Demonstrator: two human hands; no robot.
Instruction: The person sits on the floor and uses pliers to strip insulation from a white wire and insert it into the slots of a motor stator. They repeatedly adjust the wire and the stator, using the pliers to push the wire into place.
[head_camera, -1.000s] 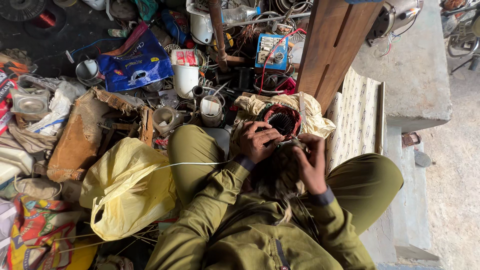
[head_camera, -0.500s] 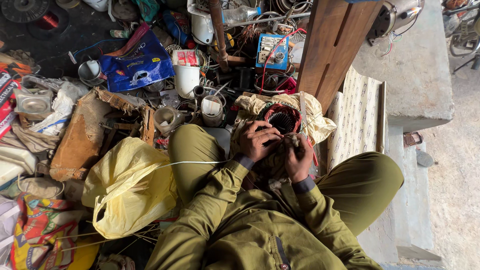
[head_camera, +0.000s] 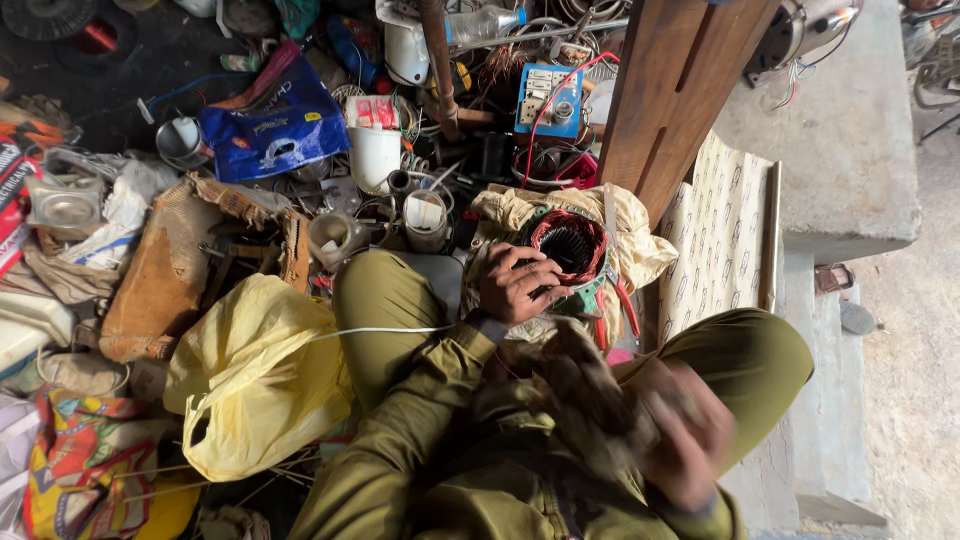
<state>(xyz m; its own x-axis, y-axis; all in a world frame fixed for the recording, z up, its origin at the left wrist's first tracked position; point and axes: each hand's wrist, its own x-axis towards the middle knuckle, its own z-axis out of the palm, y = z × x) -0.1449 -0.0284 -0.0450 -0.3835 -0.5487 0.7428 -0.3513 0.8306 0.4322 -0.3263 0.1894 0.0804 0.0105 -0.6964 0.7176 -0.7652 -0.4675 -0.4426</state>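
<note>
My left hand (head_camera: 515, 285) rests on the stator (head_camera: 567, 245), a ring of steel wound with red-brown copper wire, sitting on a cream cloth (head_camera: 640, 235) just beyond my knees. My fingers (head_camera: 535, 275) curl over its near rim, closed on it. It looks heavy and stiff; I judge the outer steel body the place to grip, since the thin windings inside would bend or scrape easily. My right hand (head_camera: 680, 435) is close to my chest, blurred; I cannot tell whether its fingers are together or apart. Pliers (head_camera: 610, 305) lie just right of my left fingers.
</note>
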